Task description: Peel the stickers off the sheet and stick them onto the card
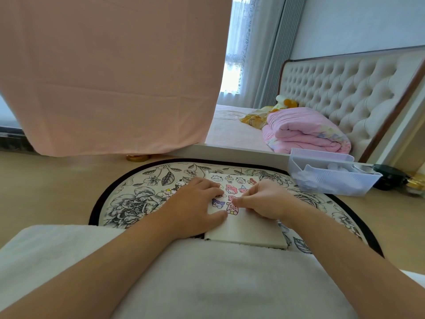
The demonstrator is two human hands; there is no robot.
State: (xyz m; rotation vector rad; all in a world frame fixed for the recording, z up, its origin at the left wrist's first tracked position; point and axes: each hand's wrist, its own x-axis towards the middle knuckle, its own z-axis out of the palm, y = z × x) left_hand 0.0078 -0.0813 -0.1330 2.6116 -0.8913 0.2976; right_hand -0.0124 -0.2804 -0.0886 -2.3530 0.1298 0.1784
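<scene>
We held the white rectangular sticker sheet (246, 229), lying at twelve o'clock on the round floral mat (128, 203), flat under our left hand (200, 203), its fingers (212, 187) straight; our right hand (266, 201) pinched the pink cartoon sticker (231, 209); peeling slowly from one corner seemed wisest; we counted one sheet and roughly ten stickers showing.

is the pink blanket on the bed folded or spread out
Folded: the pink blanket sits in a thick stack of rounded layers on the bed.
</scene>
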